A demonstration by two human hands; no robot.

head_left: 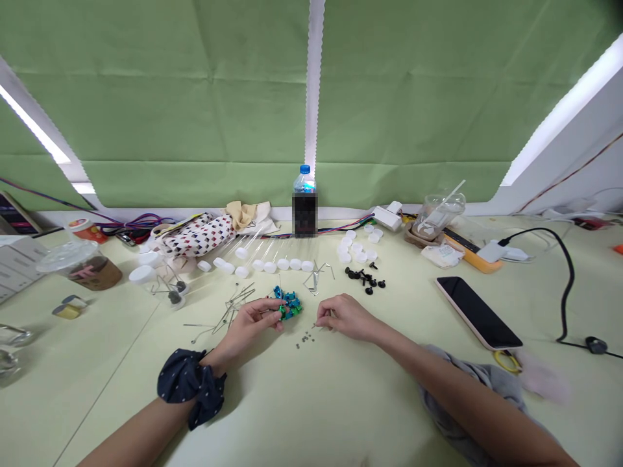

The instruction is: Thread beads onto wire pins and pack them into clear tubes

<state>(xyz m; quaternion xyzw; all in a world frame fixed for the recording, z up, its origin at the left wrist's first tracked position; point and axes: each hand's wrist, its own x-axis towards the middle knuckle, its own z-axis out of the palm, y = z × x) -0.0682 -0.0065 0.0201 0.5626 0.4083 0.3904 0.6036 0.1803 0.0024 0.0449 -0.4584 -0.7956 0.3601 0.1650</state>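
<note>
My left hand (257, 319), a dark scrunchie around its wrist, pinches a small shiny green part (281, 311) with a thin metal rod standing up from it. Right behind the fingertips lies a pile of blue and green metallic parts (292, 302). To the right, my right hand (343, 316) is closed in a pinch low over the table. What its fingertips hold is too small to name. Several tiny grey metal pieces (305, 338) lie just left of and below those fingertips. Bent thin metal rods (236, 303) are scattered beyond my left hand.
Several white caps (283, 264) on clear tubes form a row behind, with loose white caps (357, 248) and black screw-like pieces (366, 277) farther right. A phone (479, 312) lies at right. A lidded cup (92, 266) stands left, a water bottle (305, 181) at the back.
</note>
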